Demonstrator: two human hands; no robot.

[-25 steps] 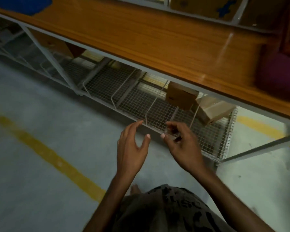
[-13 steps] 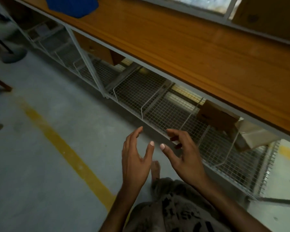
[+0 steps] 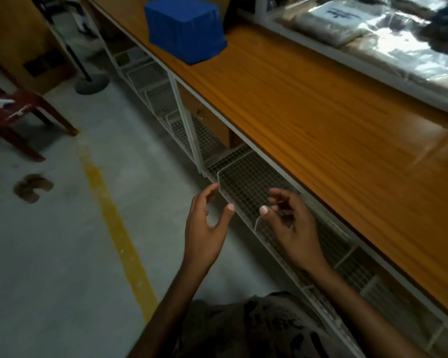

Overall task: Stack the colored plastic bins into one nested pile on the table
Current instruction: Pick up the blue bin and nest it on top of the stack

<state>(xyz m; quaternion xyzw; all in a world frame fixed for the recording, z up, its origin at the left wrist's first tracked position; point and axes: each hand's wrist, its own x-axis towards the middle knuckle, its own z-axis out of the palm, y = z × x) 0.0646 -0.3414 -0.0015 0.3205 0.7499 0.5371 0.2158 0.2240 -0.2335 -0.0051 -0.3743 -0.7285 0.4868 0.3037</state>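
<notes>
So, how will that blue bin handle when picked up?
The blue bin is probably light for its size: it looks like thin moulded plastic. It seems to sit mouth-down on the table, broad and squat, so unlikely to tip or roll. Its tapered sides may slip; the flared bottom lip probably gives a better hold.
</notes>
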